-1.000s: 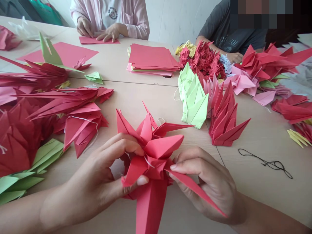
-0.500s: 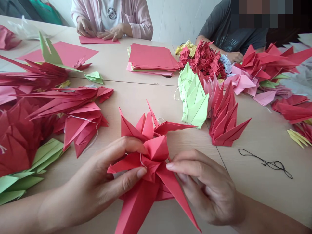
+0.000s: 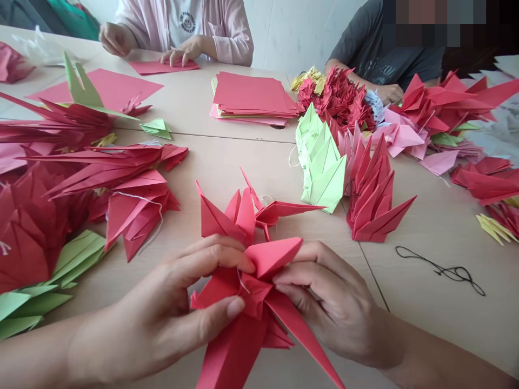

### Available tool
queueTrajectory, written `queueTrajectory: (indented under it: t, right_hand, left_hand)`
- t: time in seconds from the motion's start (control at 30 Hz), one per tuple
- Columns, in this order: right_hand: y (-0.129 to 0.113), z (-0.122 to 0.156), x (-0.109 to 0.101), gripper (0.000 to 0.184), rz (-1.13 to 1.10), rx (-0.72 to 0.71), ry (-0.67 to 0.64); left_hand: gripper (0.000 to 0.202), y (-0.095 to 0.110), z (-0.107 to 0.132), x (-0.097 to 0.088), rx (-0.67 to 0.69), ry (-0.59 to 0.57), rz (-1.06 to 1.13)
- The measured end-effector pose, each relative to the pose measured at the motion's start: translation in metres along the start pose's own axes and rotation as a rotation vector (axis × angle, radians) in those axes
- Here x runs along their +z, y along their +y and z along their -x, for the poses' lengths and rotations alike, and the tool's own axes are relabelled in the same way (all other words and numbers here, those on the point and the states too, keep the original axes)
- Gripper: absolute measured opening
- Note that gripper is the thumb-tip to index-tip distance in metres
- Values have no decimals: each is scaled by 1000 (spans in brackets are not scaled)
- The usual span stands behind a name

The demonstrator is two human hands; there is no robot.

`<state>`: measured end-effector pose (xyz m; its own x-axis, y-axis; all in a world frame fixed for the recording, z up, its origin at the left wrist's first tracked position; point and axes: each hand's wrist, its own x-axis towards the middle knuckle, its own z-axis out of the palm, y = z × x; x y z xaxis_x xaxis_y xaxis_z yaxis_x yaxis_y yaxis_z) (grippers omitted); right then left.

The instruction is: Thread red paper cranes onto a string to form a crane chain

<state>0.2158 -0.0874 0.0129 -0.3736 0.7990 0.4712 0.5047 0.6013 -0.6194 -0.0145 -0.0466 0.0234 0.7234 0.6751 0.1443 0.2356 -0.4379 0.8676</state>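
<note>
A pale wood tabletop [image 3: 227,156] fills most of the room here, with a dark seam [image 3: 203,136] running across it below the far edge. Behind that edge rises a light wall [image 3: 279,32], and past the far left corner I can see a teal bag [image 3: 81,21].

On the near side of the tabletop, in the middle, is a red folded-paper piece [image 3: 255,294], its long points splayed; I can't tell whether it rests on the wood. The left hand [image 3: 170,308] pinches it between thumb and fingers, beside a bit of white thread [image 3: 242,282]. The right hand [image 3: 336,302] has thumb and fingertips pressed together on its right side, near the base of a point.

At the far edge, a person in a pink jacket [image 3: 231,32] has one hand on a red sheet [image 3: 154,67]. A stack of paper [image 3: 253,92] lies near the middle of that edge. To its right, a person in a dark shirt [image 3: 365,48] sits behind a heap of small folded pieces [image 3: 340,102].

Red and green folded paper [image 3: 36,227] crowds the tabletop's left side. Toward the right side stand a green piece [image 3: 322,165] and a red one [image 3: 373,200], and nearer lies a looped black cord [image 3: 458,275].
</note>
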Motion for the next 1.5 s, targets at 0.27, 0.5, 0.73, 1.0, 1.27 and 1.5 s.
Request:
queueTrajectory:
  t: [0.27,0.5,0.73,1.0,1.27,1.5]
  right_hand:
    - [7,0,0,10,-80,-2,-42]
    - [8,2,-1,10,-136,7,-96]
    - [4,1,-4,11,-161,19,-142]
    - [5,1,-3,12,-175,1,-143]
    - [3,0,-4,12,-142,4,-139]
    - [7,2,-2,6,-313,238,-2]
  left_hand:
    - [34,-10,-2,-19,-151,-149,260]
    - [24,-16,-7,-10,-422,-124,584]
    - [14,-21,-9,-10,-346,-256,686]
    - [14,-13,-7,-4,-283,-195,593]
    - [16,-13,-7,-3,-208,-132,563]
    - [25,-21,-4,-7,-299,8,777]
